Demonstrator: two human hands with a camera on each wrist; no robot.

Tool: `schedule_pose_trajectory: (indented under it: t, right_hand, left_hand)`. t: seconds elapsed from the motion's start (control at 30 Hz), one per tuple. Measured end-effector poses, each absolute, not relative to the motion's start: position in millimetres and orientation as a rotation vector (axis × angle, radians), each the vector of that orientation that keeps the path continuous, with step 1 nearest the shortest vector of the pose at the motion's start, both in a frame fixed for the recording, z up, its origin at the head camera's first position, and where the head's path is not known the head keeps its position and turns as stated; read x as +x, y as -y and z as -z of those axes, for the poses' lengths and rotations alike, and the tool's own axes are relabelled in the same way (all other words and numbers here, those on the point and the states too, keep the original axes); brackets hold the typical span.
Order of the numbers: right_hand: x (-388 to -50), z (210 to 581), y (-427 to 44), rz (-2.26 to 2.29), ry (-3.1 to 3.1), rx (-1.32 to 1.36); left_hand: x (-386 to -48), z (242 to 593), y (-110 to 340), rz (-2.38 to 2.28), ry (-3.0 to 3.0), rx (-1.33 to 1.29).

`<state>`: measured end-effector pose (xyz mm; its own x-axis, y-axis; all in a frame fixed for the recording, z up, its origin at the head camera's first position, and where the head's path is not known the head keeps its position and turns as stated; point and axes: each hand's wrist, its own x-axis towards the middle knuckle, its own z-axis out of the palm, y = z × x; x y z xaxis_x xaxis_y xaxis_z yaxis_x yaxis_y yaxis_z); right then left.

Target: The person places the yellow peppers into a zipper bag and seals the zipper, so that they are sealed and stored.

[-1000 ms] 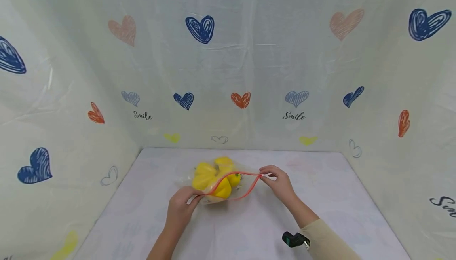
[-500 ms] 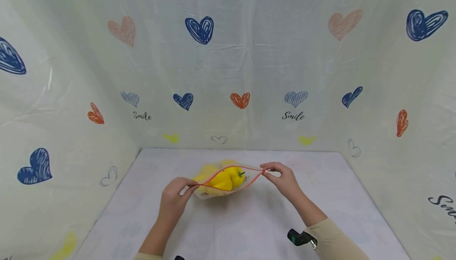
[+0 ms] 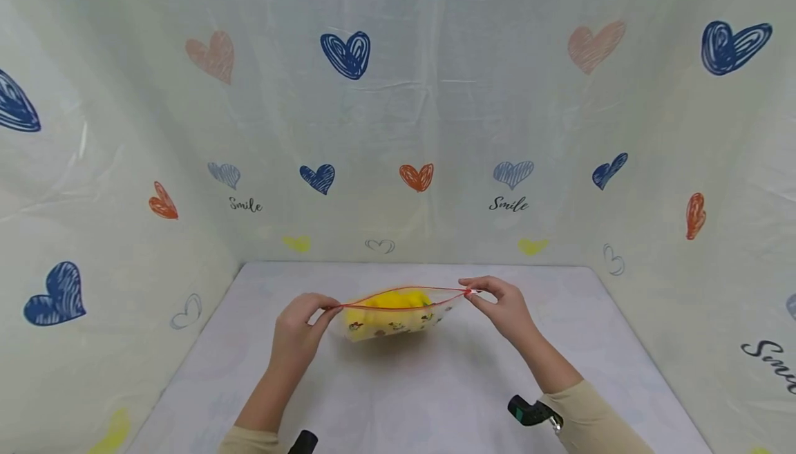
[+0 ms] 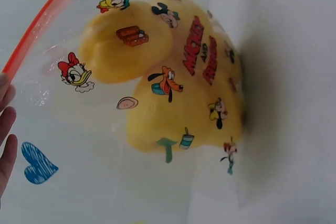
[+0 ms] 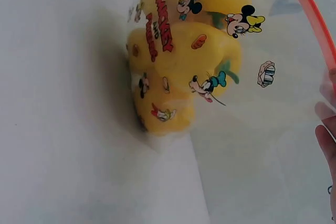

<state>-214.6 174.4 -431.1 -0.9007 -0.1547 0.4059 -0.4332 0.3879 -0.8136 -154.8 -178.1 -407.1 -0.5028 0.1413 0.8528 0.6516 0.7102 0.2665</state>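
Note:
A clear zip bag (image 3: 429, 317) with cartoon prints and a red zip rim hangs between the two hands, mouth upward and slightly parted. Inside lie yellow bell peppers (image 3: 398, 299); green stems show through the plastic in both wrist views. My left hand (image 3: 300, 329) pinches the left end of the rim between thumb and fingers. At the other end, beside a small white piece on the zip, the right hand (image 3: 506, 310) pinches the rim. Only fingertips (image 4: 6, 129) of the left hand enter its wrist view. Whether the bag's bottom touches the table cannot be told.
A white table (image 3: 410, 405) lies under the bag. Pale sheeting (image 3: 398, 115) printed with hearts and "Smile" surrounds it at the back and sides. Black devices (image 3: 531, 411) are fixed at the wrists.
The bag has swung upright, so its printed front now faces me and its mouth has narrowed. Both hands have moved up and farther apart, drawing the rim nearly straight.

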Motion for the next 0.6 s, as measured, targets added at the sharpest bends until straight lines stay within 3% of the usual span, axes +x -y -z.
schedule_pose_trajectory:
  t: [0.6]
  right_hand:
    - [-204.9, 411.3, -185.8, -1.560, 2.312, 0.395]
  left_hand:
    - [-162.4, 382.9, 164.7, 0.809, 2.189, -0.540]
